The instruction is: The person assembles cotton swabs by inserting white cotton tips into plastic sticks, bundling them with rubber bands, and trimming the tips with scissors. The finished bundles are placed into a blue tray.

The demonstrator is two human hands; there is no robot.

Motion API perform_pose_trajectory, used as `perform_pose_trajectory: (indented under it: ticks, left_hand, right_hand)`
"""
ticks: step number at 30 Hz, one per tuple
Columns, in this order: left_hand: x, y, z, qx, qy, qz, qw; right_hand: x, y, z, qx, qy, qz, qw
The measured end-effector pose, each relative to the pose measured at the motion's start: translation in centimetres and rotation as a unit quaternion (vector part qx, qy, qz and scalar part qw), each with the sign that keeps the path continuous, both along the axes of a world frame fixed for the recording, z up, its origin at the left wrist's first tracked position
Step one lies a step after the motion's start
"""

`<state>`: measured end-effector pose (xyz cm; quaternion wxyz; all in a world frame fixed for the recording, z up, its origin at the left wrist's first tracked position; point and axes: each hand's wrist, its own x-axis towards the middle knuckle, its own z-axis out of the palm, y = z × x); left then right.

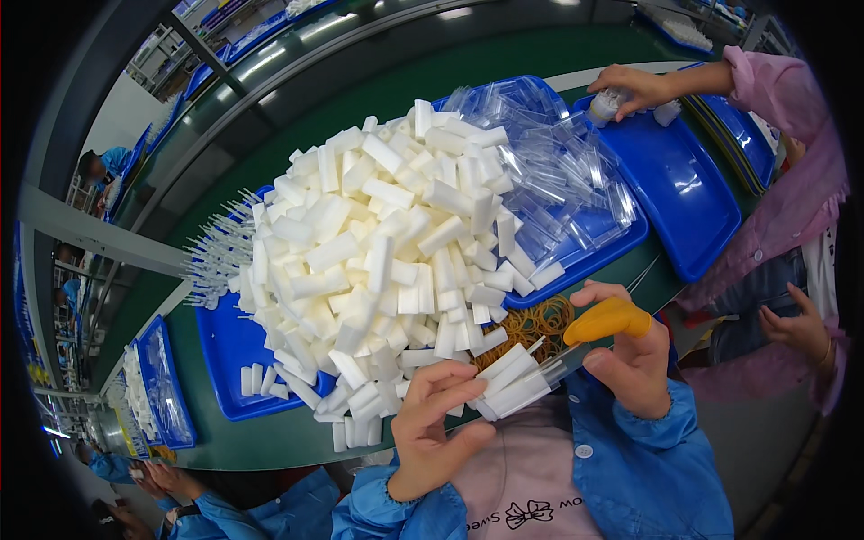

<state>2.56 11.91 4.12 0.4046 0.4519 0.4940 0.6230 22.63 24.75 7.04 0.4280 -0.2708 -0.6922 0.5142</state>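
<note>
Low in front of me, my left hand [441, 423] grips a small bundle of white foam tubes [508, 371] with its thumb and fingertips. Clear plastic sleeves [543, 382] lie along the bundle and stick out toward my right hand [630, 355]. That hand is curled at the bundle's right end, a yellow finger cot [607, 321] on one finger. What lies between its fingertips is too small to make out. Just behind the bundle is a heap of tan rubber bands [531, 322]. A large pile of white foam tubes [378, 243] rises beyond my left hand.
Clear plastic sleeves [567, 180] fill a blue tray [621, 236] behind the pile. White thin-stemmed parts [216, 252] stand at left. A co-worker's hand [634, 88] holds small clear pieces over another blue tray [693, 207]. Metal tweezers [643, 274] lie near my right hand. Another person's hands [166, 479] work at lower left.
</note>
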Motion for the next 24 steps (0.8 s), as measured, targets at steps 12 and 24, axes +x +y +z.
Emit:
perform_pose_trajectory:
  ticks: [12,24]
  left_hand:
    - [0.4,-0.6,0.5,-0.018,-0.152,-0.029,0.988]
    - [1.1,-1.1,1.0,-0.017,-0.145,-0.024,0.989]
  right_hand:
    - [-0.3,-1.7,0.7,0.045,-0.02,0.039,0.998]
    - [-0.8,-2.7,1.0,0.123,-0.049,0.004,0.991]
